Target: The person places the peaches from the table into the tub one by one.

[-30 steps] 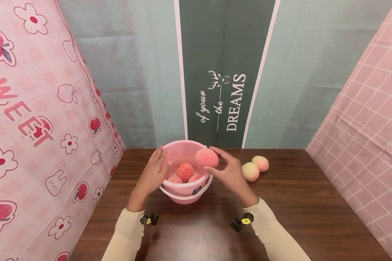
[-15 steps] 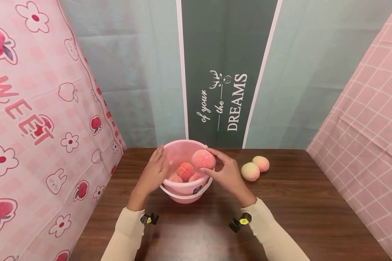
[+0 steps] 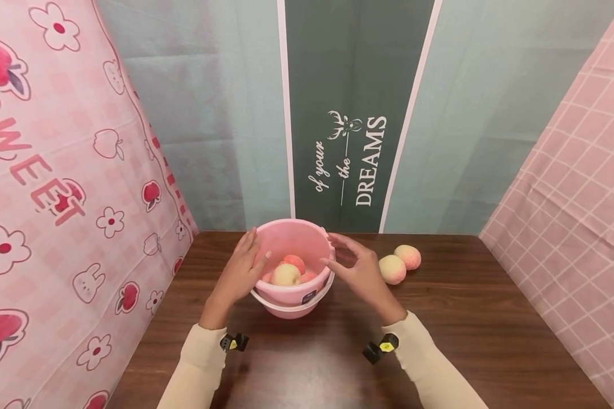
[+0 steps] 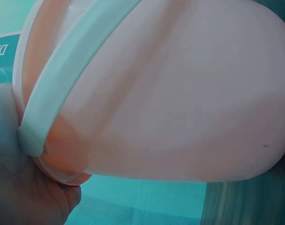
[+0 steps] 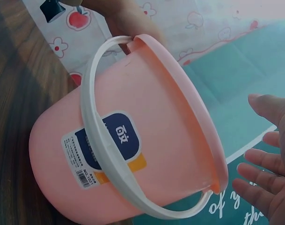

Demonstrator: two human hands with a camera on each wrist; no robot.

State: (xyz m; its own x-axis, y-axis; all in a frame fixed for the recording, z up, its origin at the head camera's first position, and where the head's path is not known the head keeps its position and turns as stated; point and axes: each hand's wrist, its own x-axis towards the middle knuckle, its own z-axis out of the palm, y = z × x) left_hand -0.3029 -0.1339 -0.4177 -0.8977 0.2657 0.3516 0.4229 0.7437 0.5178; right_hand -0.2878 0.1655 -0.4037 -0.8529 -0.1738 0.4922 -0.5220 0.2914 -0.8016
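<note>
A pink bucket (image 3: 289, 238) with a white handle (image 5: 109, 154) stands on the table, several peaches inside it. On top of these lies a pale yellow peach (image 3: 286, 275), in front of a redder peach (image 3: 294, 263). My left hand (image 3: 240, 267) grips the bucket's left rim, its thumb over the edge; the left wrist view shows that hand (image 4: 20, 173) next to the handle's end. Beside the right rim, my right hand (image 3: 359, 270) holds nothing, and its fingers are spread apart in the right wrist view. The lowest peaches are partly hidden by the bucket wall.
Two pale yellow and pink peaches, a nearer one (image 3: 392, 269) and a farther one (image 3: 407, 257), lie together on the brown wooden table (image 3: 465, 341), right of my right hand. Printed cloths hang behind the table and along both sides.
The peach in my right hand moved left over the bucket and was let go; it now lies inside, pale side showing. My right hand has drawn back slightly right. The left hand stays.
</note>
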